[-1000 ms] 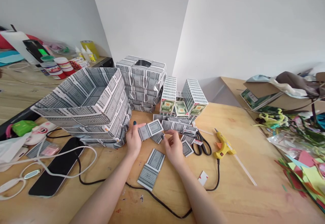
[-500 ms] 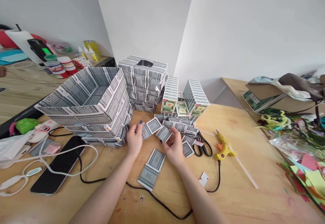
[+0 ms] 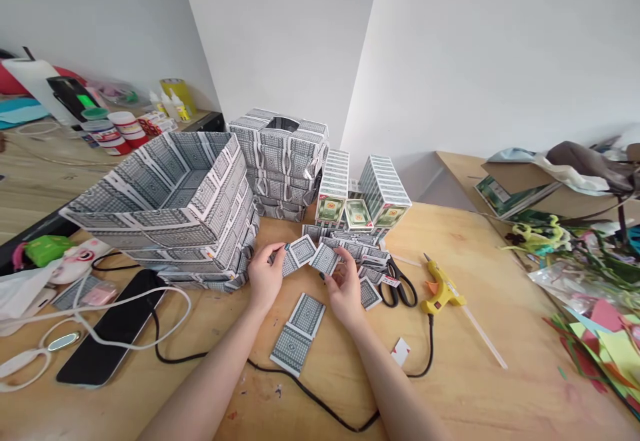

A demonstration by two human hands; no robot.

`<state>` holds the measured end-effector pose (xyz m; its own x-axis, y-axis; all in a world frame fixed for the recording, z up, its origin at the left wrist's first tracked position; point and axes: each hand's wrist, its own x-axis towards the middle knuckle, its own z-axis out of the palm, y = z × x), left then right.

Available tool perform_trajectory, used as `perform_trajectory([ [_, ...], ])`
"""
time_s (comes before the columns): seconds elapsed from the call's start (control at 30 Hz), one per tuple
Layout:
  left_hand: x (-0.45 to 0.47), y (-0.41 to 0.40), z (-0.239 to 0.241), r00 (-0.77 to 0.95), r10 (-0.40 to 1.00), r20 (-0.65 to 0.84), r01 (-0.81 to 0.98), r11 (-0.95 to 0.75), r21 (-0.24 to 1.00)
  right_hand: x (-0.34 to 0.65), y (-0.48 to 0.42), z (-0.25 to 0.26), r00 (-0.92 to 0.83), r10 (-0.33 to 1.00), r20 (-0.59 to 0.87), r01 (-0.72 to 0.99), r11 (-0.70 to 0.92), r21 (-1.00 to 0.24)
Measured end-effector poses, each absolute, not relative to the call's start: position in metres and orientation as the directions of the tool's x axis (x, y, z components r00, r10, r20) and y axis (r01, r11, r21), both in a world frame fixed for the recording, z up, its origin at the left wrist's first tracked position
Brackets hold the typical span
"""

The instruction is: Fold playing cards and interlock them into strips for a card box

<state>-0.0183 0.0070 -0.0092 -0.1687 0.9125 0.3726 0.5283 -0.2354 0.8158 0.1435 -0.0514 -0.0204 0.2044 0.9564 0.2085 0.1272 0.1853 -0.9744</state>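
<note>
My left hand pinches a folded playing card piece with a grey patterned back. In my right hand a second folded playing card is gripped between thumb and fingers, close beside the first piece. Below the hands lies a joined pair of folded cards on the table. Behind them rests a heap of folded cards. At the left stands a large open box built from cards, and a taller card-built box with a hole in its top stands behind.
Boxed card decks are stacked at the back. Black scissors and a yellow glue gun lie to the right. A black cord crosses the front. A phone lies left; paper scraps lie far right.
My right hand has turned its card slightly, and the card now sits nearer to the left hand's piece. The whole view has shifted a little.
</note>
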Motion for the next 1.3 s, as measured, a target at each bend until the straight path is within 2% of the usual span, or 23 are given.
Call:
perform_trajectory([
  [0.2,-0.021,0.009,-0.006,-0.065,0.909,0.412,0.510,-0.324,0.796,0.148,-0.050,-0.026,0.193,0.946,0.260,0.250,0.209,-0.945],
  [0.33,-0.023,0.011,-0.004,0.048,0.916,0.398,0.459,-0.373,0.806,0.148,-0.050,-0.023,0.180,0.935,0.306,0.274,0.251,-0.928],
  [0.47,-0.024,0.012,-0.002,0.115,0.917,0.383,0.433,-0.393,0.811,0.148,-0.051,-0.018,0.157,0.945,0.287,0.299,0.231,-0.926],
  [0.63,-0.028,0.015,-0.002,0.213,0.918,0.335,0.434,-0.396,0.809,0.149,-0.052,-0.014,0.088,0.949,0.304,0.453,0.233,-0.860],
  [0.8,-0.034,0.019,-0.001,0.297,0.920,0.256,0.413,-0.366,0.834,0.151,-0.053,-0.006,0.006,0.958,0.286,0.490,0.247,-0.836],
  [1.03,-0.037,0.021,0.000,0.326,0.921,0.213,0.365,-0.331,0.870,0.153,-0.055,0.001,-0.017,0.963,0.268,0.452,0.247,-0.857],
  [1.3,-0.037,0.021,0.000,0.257,0.966,0.036,0.317,-0.120,0.941,0.154,-0.057,0.006,-0.040,0.957,0.288,0.414,0.278,-0.867],
])
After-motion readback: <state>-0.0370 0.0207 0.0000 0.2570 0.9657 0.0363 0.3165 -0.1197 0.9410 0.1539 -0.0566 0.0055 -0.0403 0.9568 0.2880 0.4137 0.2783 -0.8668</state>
